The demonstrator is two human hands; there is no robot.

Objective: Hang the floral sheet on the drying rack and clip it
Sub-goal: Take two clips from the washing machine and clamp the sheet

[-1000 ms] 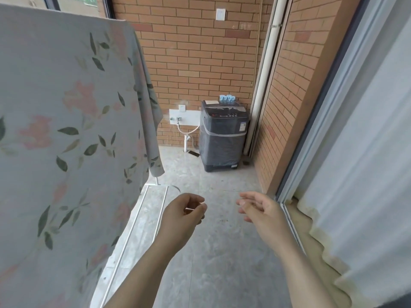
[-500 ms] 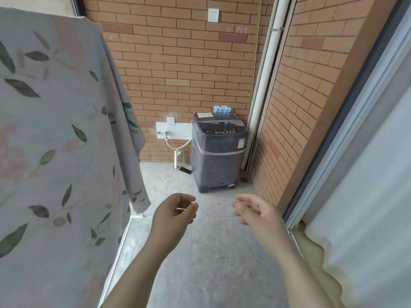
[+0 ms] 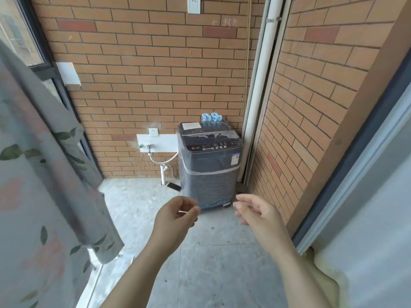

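A person on a brick-walled balcony is holding both forearms out in front, empty-handed. The left hand (image 3: 175, 215) is hanging with its fingers loosely curled toward the thumb, pinching nothing that can be made out. The right hand (image 3: 258, 212), near it but apart, is turning palm inward with fingers relaxed and slightly bent, and is gripping nothing either.

Well to the left of both hands, the floral sheet (image 3: 33, 196) is draping down in a long fall of grey cloth printed with leaves and pink blooms. Its lower corner is dangling about level with the left forearm. It appears to be hanging already, though the bar carrying it is out of view. Below that corner a pale rail (image 3: 94, 285) (probably the foot of the drying rack) is showing against the concrete floor. No clip is showing on the cloth, so clipping is judged to be the step remaining.

Ahead of the fingertips and well beyond reach, a wrapped washing machine (image 3: 209, 170) is standing against the brick wall. The blue clips (image 3: 211, 117) are sitting on its lid, which is likely why both hands are being carried free and forward. A dark phone (image 3: 174, 186) is lying on the floor left of the machine.
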